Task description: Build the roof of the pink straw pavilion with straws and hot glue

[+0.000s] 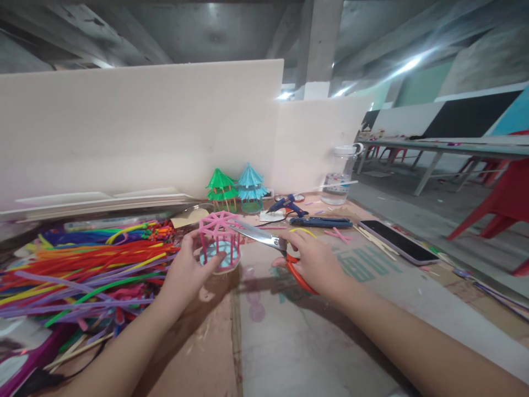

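Head view shows the left hand [185, 270] closed around a small pink straw model [219, 240] with a pale blue base, held just above the cardboard-covered counter [289, 342] near its middle; the right hand [316, 259] grips orange-handled scissors [268, 240], whose blades point left and touch the model's roof. Beside the left hand, along the counter's left edge, lies a heap of coloured straws [82, 270]. Toward the far edge stand a green model [222, 190] and a blue model [250, 188], with a glue gun [287, 205], a clear jar [341, 176] and a phone [399, 241] to the right
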`<control>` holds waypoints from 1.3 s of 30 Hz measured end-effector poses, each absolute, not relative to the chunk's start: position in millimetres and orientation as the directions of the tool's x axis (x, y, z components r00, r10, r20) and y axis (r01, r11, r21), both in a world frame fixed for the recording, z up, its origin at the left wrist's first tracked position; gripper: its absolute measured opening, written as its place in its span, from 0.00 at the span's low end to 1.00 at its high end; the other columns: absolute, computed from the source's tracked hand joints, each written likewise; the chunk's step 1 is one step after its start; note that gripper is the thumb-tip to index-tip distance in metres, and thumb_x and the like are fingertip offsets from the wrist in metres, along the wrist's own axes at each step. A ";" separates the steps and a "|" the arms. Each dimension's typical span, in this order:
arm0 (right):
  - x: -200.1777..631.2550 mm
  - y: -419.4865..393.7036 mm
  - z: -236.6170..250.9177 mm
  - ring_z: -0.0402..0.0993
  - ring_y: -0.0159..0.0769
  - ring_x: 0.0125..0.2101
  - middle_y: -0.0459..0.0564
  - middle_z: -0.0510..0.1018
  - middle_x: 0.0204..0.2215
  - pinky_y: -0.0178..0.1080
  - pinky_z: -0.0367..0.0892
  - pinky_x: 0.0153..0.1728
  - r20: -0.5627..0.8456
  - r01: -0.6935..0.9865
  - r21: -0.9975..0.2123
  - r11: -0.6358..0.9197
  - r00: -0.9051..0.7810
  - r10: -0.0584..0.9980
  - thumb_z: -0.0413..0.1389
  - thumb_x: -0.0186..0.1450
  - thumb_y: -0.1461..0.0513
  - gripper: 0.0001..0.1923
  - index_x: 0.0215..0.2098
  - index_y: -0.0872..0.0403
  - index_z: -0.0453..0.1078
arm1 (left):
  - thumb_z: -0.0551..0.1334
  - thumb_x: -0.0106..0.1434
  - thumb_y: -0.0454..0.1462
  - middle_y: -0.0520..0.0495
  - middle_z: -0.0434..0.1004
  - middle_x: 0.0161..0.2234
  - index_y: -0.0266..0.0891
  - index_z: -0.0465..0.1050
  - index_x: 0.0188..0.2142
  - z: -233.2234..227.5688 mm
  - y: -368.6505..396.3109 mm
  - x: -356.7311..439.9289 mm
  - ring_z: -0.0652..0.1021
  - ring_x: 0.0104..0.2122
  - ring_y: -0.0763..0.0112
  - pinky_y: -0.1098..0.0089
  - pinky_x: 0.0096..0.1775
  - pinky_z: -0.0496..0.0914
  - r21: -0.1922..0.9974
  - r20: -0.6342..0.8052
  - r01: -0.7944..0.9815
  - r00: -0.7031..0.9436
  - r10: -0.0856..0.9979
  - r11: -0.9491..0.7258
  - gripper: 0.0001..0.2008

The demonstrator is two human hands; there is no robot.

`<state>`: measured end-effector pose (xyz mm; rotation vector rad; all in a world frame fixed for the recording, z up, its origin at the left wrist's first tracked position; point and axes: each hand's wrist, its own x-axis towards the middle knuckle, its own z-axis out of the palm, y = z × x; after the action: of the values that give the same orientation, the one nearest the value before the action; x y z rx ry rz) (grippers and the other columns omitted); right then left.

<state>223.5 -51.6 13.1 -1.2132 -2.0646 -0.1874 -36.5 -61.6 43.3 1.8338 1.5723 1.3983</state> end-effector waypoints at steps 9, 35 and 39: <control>222.4 -51.2 12.4 0.75 0.44 0.38 0.53 0.79 0.36 0.39 0.66 0.37 0.716 0.788 -0.171 0.592 -0.313 0.624 0.61 0.64 0.48 0.22 0.50 0.51 0.73 | 0.69 0.45 0.51 0.39 0.81 0.44 0.40 0.67 0.41 40.2 -60.7 -29.8 0.81 0.47 0.51 0.53 0.50 0.74 0.901 0.292 0.355 -0.068 0.954 -0.251 0.27; 225.4 -55.9 19.0 0.75 0.42 0.33 0.53 0.79 0.32 0.38 0.63 0.33 0.699 0.814 -0.047 0.578 -0.387 0.601 0.59 0.65 0.48 0.20 0.49 0.52 0.75 | 0.72 0.46 0.54 0.40 0.84 0.40 0.39 0.72 0.44 34.4 -64.9 -27.8 0.82 0.45 0.48 0.54 0.46 0.76 0.958 0.109 0.259 0.063 0.992 -0.122 0.30; 222.9 -57.0 19.3 0.75 0.43 0.34 0.53 0.79 0.33 0.39 0.64 0.34 0.679 0.825 -0.070 0.560 -0.372 0.633 0.59 0.66 0.49 0.19 0.46 0.53 0.75 | 0.71 0.48 0.54 0.40 0.84 0.40 0.41 0.72 0.45 33.2 -64.2 -27.5 0.82 0.44 0.49 0.54 0.43 0.77 0.967 0.111 0.220 0.098 0.989 -0.130 0.30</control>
<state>222.9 -57.0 19.3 -1.1642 -2.1261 -0.3710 -27.5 -64.2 33.2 1.5072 1.2499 1.1176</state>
